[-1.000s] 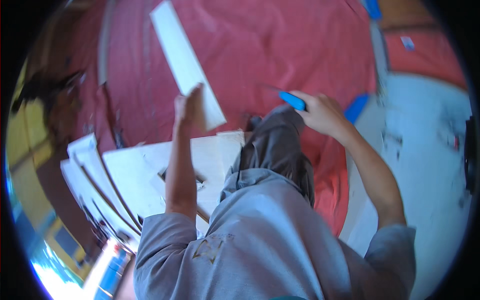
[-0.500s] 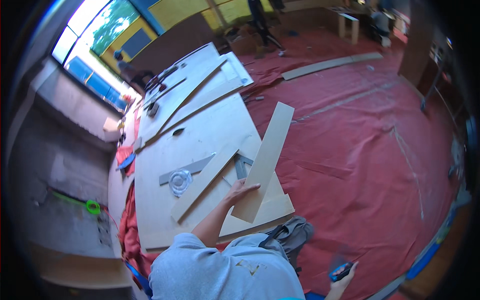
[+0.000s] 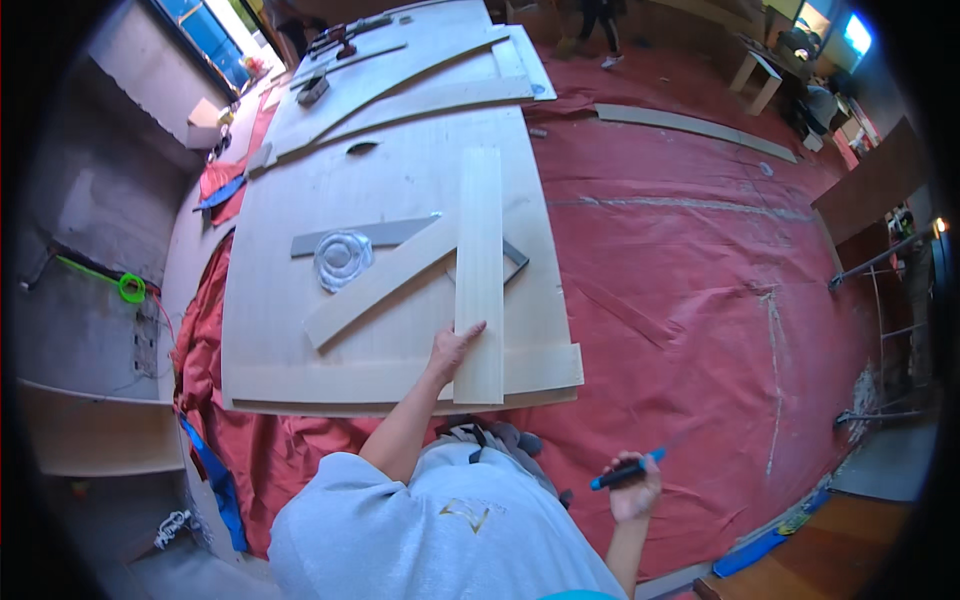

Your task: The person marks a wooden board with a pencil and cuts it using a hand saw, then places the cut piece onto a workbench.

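My left hand grips the near part of a long pale wooden board, thumb on top. The board lies over the plywood-topped worktable, pointing away from me. Off the table's right side, my right hand is closed around a blue-and-black utility knife, held above the red floor sheet. Left of the board, a second wooden strip lies slantwise. Beside it are a coil of clear, silvery material and a grey flat bar. A dark metal square is partly hidden beneath the board.
Longer strips and tools lie at the table's far end. A red sheet covers the floor, with a long plank on it. A metal frame stands right; people are in the background.
The board has swung from a rightward slant to point straight away from me, still in my left hand. My right hand has risen and come left with the knife. The view has shifted.
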Demonstrator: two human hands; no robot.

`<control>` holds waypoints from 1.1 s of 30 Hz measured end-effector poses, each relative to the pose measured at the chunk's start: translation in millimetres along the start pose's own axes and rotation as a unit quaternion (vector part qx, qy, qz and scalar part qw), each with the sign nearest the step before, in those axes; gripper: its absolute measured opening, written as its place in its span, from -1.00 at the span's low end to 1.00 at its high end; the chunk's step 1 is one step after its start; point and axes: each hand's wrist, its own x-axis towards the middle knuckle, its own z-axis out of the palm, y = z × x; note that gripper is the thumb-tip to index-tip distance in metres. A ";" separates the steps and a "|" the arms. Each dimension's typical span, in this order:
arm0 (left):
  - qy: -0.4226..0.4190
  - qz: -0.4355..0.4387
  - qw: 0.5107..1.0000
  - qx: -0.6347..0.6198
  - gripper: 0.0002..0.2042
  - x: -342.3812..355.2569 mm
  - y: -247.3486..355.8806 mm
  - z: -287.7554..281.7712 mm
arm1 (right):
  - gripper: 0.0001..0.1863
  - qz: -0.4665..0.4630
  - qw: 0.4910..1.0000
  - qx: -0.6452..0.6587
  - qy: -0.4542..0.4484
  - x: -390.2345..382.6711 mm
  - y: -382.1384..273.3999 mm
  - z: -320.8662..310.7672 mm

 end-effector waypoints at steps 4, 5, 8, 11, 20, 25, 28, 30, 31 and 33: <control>0.070 0.062 0.995 0.030 -0.36 5.9 -20.4 -72.5 | -0.78 -0.042 0.971 -0.234 -0.001 11.3 47.0 25.3; 0.113 0.099 0.986 0.070 -0.35 5.3 -18.3 -90.0 | -0.79 -0.073 0.948 -0.309 0.010 8.7 51.7 37.7; 0.039 0.091 0.988 0.115 -0.38 -13.2 14.7 -163.2 | -0.77 -0.075 0.936 -0.344 0.019 0.0 66.9 70.8; 0.021 0.087 0.983 0.157 -0.44 -8.7 29.9 -239.2 | -0.76 -0.070 0.924 -0.377 0.017 -4.7 95.9 104.9; -0.102 0.058 0.934 0.337 -0.48 62.3 72.5 -337.2 | -0.75 -0.082 0.904 -0.418 0.044 -24.3 170.5 142.4; -0.137 0.070 0.931 0.331 -0.41 100.5 68.2 -384.9 | -0.75 -0.086 0.891 -0.446 0.026 -28.8 186.7 165.8; -0.075 0.130 0.819 0.554 -0.08 139.5 53.0 -393.3 | -0.77 -0.132 0.893 -0.427 0.057 -33.6 197.1 165.6; -0.032 0.184 0.751 0.633 0.09 137.1 57.7 -365.6 | -0.77 -0.146 0.889 -0.429 0.061 -35.3 202.4 166.4; -0.012 0.230 0.703 0.673 0.16 138.9 46.9 -360.0 | -0.77 -0.150 0.884 -0.439 0.064 -33.3 206.8 168.2; 0.016 0.255 0.699 0.668 0.22 122.6 29.2 -332.1 | -0.78 -0.147 0.890 -0.430 0.042 -30.5 214.1 165.9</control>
